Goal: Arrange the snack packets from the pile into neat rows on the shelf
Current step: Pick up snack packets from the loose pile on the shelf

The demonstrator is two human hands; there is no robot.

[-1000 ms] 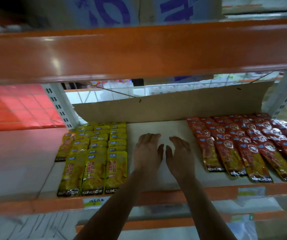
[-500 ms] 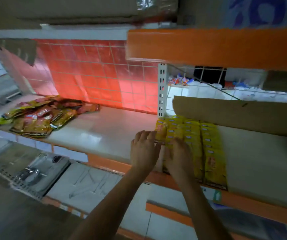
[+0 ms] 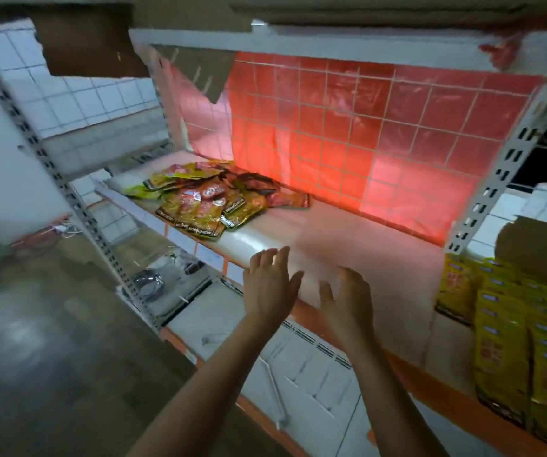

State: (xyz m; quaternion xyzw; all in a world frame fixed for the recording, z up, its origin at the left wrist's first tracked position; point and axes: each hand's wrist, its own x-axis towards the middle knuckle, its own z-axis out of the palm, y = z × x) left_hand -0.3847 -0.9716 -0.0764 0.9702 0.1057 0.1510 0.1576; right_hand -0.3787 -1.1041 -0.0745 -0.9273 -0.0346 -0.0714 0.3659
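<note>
Snack packets glossy foil-like plastic; shelf smooth, slightly shiny; upright painted perforated metal.

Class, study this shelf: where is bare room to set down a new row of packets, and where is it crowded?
Free: the wide shelf stretch between the pile and the yellow rows, red backing to front edge, where left hand and right hand hover open. Crowded: the overlapping pile at left, the packed yellow rows at right.
</note>
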